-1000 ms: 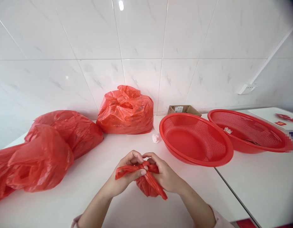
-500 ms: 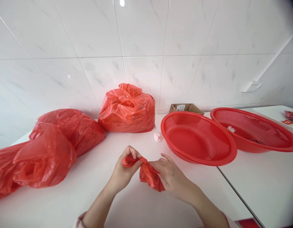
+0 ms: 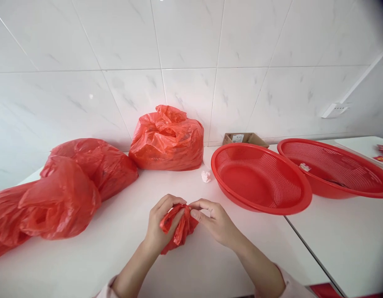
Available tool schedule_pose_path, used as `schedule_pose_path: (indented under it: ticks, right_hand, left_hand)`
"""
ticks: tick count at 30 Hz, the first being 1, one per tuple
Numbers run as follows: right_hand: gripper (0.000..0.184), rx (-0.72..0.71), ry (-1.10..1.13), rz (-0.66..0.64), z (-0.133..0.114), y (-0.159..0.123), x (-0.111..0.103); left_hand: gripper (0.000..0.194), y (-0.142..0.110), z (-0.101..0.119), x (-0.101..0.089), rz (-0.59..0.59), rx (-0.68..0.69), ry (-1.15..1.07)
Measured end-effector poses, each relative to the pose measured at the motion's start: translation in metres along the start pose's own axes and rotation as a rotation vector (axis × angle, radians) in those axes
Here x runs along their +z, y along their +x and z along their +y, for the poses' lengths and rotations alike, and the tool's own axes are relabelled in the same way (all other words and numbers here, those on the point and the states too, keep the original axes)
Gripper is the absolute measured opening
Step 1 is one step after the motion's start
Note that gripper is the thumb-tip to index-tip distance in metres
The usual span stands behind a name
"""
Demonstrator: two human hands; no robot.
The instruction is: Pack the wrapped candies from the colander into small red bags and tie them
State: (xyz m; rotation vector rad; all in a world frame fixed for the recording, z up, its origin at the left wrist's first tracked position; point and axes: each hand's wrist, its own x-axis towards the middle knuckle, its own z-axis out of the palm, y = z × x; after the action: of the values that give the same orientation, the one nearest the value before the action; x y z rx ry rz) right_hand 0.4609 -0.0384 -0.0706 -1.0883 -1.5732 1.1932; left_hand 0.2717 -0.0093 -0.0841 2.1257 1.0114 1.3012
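A: Where's the small red bag?
B: Near side, approx. mid, b/w the two hands, over the white table. Can't tell if its underside touches down.
A: Grip?
B: Left hand is clamped on the bunched plastic, thumb across the front. Right hand has thumb + forefinger together on the right edge of the gathered neck, a light pinch AFAICT.
A: Heavy?
B: Prob. light, given fingertips alone hold it. Thin film, so soft & floppy, no stiffness to push against. Contents n/a, can't see in.
A: Slippery?
B: A bit, I'd guess; it's shiny. Best hold = the thick twisted neck, w/ several layers under the thumb. A single loose flap could stretch or tear, esp. if yanked.
A: What's around it?
B: Far side, by the wall: a big red bag, full & slumped. More red bags at left. Paper wad beyond the hands, just left of the round basket. Another basket farther right, cardboard box behind, nr the wall.
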Motion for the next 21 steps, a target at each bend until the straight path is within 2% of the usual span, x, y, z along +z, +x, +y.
schedule_pose_path:
  ticks: [4,8,11,15,21]
  right_hand:
    - [0.017,0.091,0.156,-0.032,0.000,0.003,0.003]
    - [0.007,0.091,0.069,-0.038,-0.006,0.002,0.002]
    - [0.004,0.024,-0.109,-0.037,-0.012,-0.003,0.005]
    - [0.007,-0.041,-0.274,-0.105,-0.011,-0.013,0.010]
    - [0.009,-0.052,-0.325,-0.117,-0.006,-0.027,0.015]
  left_hand:
    - [0.014,0.002,0.004,-0.009,-0.065,0.073,0.066]
    - [0.014,0.003,0.007,-0.016,-0.116,0.100,0.050]
    - [0.016,0.004,0.005,-0.024,-0.046,0.139,0.068]
    - [0.020,0.003,0.002,-0.035,0.093,0.246,0.170]
    - [0.024,-0.003,0.005,-0.040,0.087,0.258,0.196]
